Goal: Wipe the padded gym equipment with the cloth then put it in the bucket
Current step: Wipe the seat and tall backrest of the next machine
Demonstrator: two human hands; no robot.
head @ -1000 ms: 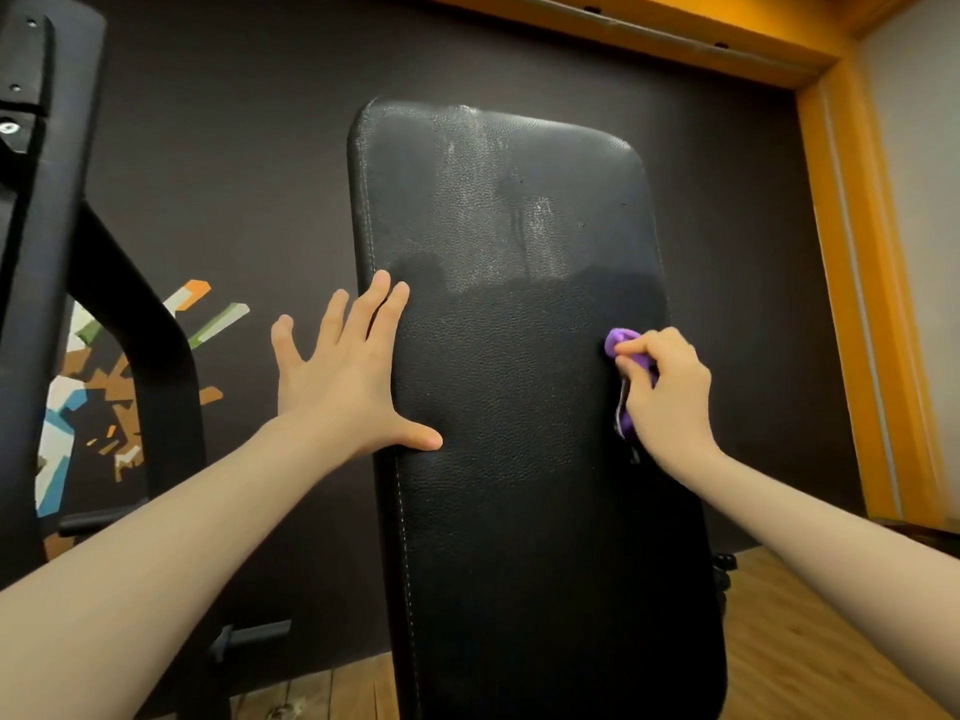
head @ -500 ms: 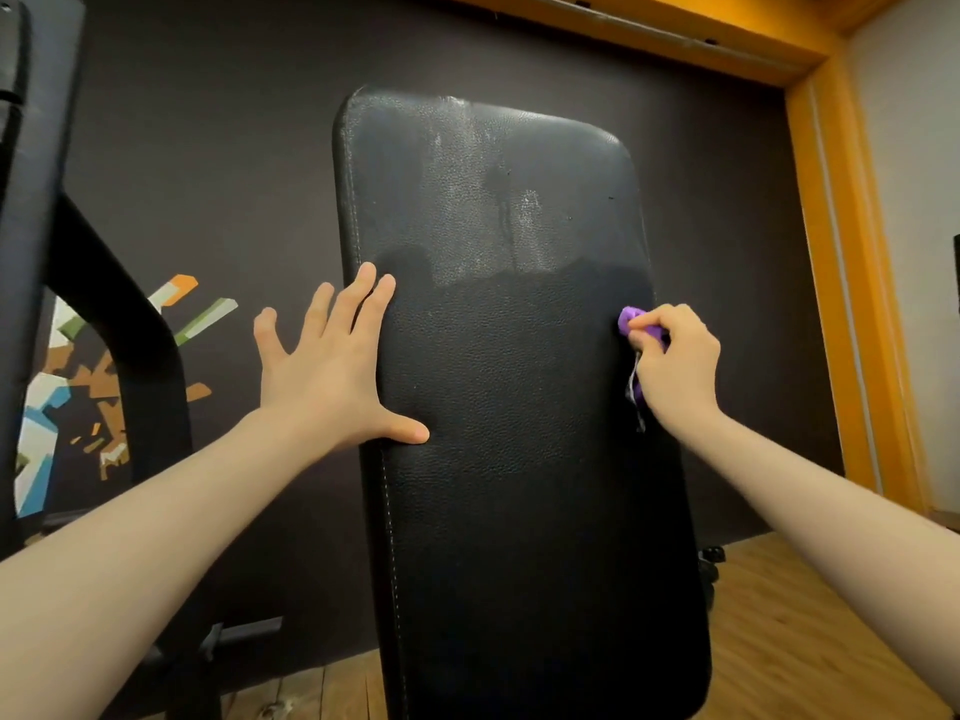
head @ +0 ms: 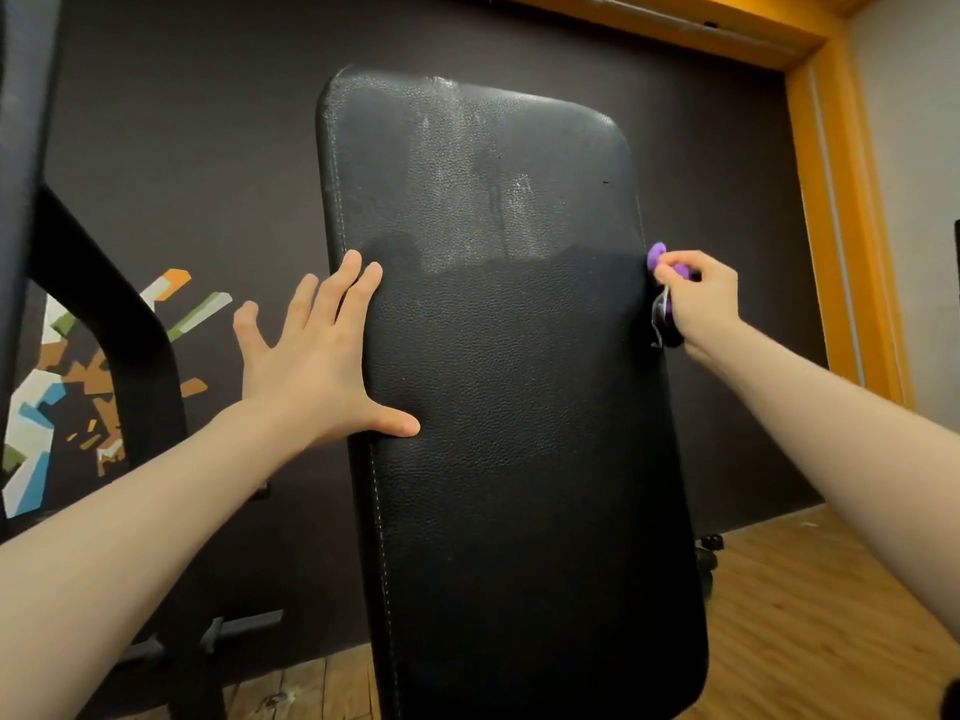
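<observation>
A tall black padded backrest (head: 514,407) stands tilted in front of me, its upper part pale and streaked. My left hand (head: 317,361) lies flat with fingers spread on the pad's left edge, thumb on its face. My right hand (head: 698,298) grips a bunched purple cloth (head: 658,258) against the pad's right edge, at about mid height. Most of the cloth is hidden inside the fist. No bucket is in view.
A black machine frame (head: 104,324) rises at the left, with a peg (head: 244,623) low down. A dark wall with a coloured mural (head: 57,397) is behind. An orange door frame (head: 852,226) stands at the right. The floor (head: 800,615) is wood.
My right hand has slid the cloth rightward across the pad, from its face to its right edge. My left hand has stayed on the left edge.
</observation>
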